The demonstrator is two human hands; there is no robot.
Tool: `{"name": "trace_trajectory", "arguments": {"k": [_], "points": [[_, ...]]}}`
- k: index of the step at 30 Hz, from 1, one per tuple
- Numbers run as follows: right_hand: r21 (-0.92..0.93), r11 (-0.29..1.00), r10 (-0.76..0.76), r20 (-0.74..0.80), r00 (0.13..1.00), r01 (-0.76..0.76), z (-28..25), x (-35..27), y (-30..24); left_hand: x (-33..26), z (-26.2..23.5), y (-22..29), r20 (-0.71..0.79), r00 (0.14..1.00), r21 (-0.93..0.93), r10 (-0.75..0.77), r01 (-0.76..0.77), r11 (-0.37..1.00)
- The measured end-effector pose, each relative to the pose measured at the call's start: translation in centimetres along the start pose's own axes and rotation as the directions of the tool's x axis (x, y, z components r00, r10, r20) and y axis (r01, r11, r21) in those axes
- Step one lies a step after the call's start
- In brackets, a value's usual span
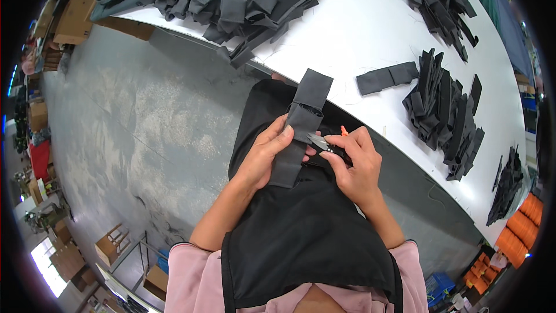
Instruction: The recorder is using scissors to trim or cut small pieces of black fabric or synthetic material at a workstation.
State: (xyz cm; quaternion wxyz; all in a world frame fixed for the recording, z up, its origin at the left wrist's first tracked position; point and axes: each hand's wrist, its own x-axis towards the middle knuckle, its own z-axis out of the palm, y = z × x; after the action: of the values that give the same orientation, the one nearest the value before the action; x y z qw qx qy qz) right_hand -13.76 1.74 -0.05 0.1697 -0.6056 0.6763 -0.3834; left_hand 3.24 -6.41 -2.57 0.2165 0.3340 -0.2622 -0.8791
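Note:
My left hand (269,150) is closed on a dark grey fabric strip (311,90), its thumb pressed on top near the strip's middle. The strip hangs over my lap, slanting up toward the table, with a folded, stitched part and a frayed-looking edge partway along it. Between the thumb and fingers of my right hand (356,162) is a pair of thread snips (319,142) with short metal blades and a dark handle. The blade tips reach the strip's right edge, beside my left fingers. A small orange piece (344,131) shows by my right fingers.
A white table (341,17) runs diagonally in front of me. On it lie a large heap of dark strips (231,0), more piles (446,110) at the right and a single folded strip (387,78). Orange bundles (512,237) stand at the far right; cardboard boxes (74,18) line the left.

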Motion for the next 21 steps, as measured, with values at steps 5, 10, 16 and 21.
{"name": "trace_trajectory", "arguments": {"k": [5, 10, 16, 21], "points": [[0.011, 0.999, 0.035, 0.049, 0.998, -0.035, -0.2, 0.2, -1.1, 0.1, 0.1, -0.3, -0.02, 0.999, 0.006, 0.044, -0.044, 0.999], [0.035, 0.999, 0.041, 0.027, 0.999, -0.042, 0.4, 0.4, -0.8, 0.1, 0.3, -0.2, -0.016, 0.998, -0.004, 0.064, -0.064, 0.998], [0.049, 0.997, 0.054, 0.017, 0.998, -0.055, 1.0, 0.1, -0.2, 0.2, 0.8, -0.5, -0.083, 0.995, 0.048, 0.048, -0.044, 0.998], [0.076, 0.995, 0.07, -0.027, 0.997, -0.068, 0.5, -0.2, 0.2, 0.5, 0.9, -0.7, -0.09, 0.995, 0.03, 0.05, -0.048, 0.998]]}}
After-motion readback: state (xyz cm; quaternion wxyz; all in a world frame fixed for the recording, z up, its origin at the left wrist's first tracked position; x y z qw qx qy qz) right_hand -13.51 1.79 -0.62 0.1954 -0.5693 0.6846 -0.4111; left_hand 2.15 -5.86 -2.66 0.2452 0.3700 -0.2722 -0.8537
